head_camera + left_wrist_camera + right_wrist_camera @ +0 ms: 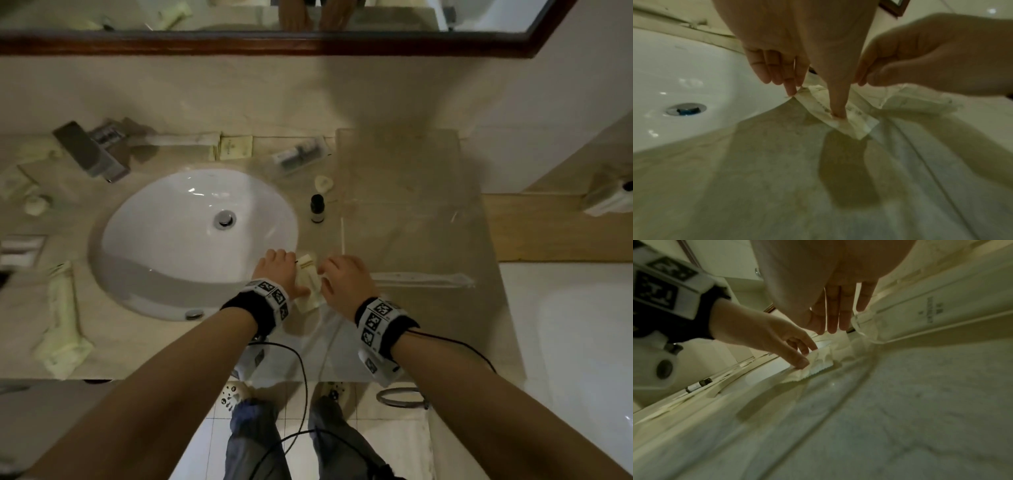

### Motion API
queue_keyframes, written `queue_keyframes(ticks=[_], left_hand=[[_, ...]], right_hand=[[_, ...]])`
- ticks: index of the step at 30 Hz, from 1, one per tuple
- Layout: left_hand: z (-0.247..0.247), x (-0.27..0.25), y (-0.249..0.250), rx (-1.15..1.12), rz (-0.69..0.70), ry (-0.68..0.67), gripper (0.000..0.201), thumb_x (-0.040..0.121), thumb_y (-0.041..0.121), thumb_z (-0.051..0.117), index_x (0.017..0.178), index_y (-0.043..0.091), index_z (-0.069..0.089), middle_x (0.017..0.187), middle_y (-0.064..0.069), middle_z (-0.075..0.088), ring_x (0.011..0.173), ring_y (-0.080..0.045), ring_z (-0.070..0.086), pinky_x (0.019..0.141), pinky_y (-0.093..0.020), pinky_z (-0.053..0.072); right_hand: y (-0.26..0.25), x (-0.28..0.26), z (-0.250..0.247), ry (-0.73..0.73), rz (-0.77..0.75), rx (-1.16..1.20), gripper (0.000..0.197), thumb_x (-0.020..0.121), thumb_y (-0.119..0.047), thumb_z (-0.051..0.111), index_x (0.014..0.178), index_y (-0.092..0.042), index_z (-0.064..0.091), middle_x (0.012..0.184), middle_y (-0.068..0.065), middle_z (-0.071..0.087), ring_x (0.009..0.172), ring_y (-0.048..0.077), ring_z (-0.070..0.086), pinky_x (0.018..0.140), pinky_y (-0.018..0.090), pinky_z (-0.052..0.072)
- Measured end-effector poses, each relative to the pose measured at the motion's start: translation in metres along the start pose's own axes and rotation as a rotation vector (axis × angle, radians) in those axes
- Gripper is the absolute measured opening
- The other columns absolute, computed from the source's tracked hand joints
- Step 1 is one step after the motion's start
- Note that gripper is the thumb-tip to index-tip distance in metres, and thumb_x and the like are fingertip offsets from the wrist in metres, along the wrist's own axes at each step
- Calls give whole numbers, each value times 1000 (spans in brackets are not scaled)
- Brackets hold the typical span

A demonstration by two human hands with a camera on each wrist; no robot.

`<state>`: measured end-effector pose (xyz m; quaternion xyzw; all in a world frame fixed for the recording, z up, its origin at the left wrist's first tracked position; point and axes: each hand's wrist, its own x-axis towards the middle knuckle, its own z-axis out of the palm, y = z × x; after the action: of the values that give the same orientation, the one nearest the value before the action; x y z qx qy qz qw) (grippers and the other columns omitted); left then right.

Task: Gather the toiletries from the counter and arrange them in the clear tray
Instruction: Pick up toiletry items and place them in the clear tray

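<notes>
A cream sachet [309,285] is pressed flat onto the counter [191,342] by the thumb of the left hand [279,274], whose other fingers [777,71] are extended and relaxed, with one fingertip touching the packet's far corner; nothing is grasped by that hand. Just to the right of this contact, the right hand [346,284] is brought over the same sachet with straight fingers [835,311], and the packet's right edge appears to be touched, though whether it is pinched cannot be told. The sachet lies at the near left corner of the clear tray [445,219]; whether it is inside the wall cannot be told. Beyond the hands' right side, a long wrapped item [423,279] is seen along the tray's near edge, seemingly inside it. The task is judged barely begun: ahead of the hands a small dark-capped bottle [317,207], a white disc [324,184] and a clear-wrapped kit [299,156] are left on the counter, as are square sachets [235,147] by the wall. Well to the left, past the sink [191,233], long cream packets [63,318] and other small items remain to be gathered.
</notes>
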<state>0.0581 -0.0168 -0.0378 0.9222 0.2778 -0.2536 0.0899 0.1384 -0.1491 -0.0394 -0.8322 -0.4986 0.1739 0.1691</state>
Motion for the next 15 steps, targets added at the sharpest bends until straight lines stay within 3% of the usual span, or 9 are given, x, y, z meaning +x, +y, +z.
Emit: queue_keyframes(ticks=[5,8,11,13,15], left_hand=[[-5,4,-4,-15,-25,-30,73,73,56,66,124,9,43,127,-11,46,120,-30,39,101,-37,36],[-11,0,-4,-69,42,-16,50,84,41,59,118,6,47,121,-13,51,116,-31,44,96,-38,39],[-23,-5,-1,-372,86,-40,24,89,21,52,106,6,47,97,-12,56,92,-29,56,73,-33,42],[-38,-7,3,-507,89,-37,25,88,21,54,108,7,47,93,-9,52,83,-25,52,70,-29,39],[-55,-6,10,-590,90,12,29,87,21,56,111,6,49,96,-13,55,86,-27,54,72,-29,39]], right_hand=[[-2,-11,14,75,47,-73,23,64,-10,68,87,-13,64,91,6,66,85,27,64,88,39,46],[-4,-13,16,35,79,-58,35,78,-20,59,113,-12,58,115,7,60,109,28,55,103,39,32],[-10,-7,10,-25,179,6,59,82,-48,37,132,-17,43,131,3,52,124,23,44,109,35,18],[-15,-1,0,-7,267,102,63,82,-55,34,132,-17,42,129,3,53,121,24,47,107,36,24],[-16,6,-15,18,397,344,46,90,-39,48,127,-12,45,122,9,56,111,27,52,99,36,35]])
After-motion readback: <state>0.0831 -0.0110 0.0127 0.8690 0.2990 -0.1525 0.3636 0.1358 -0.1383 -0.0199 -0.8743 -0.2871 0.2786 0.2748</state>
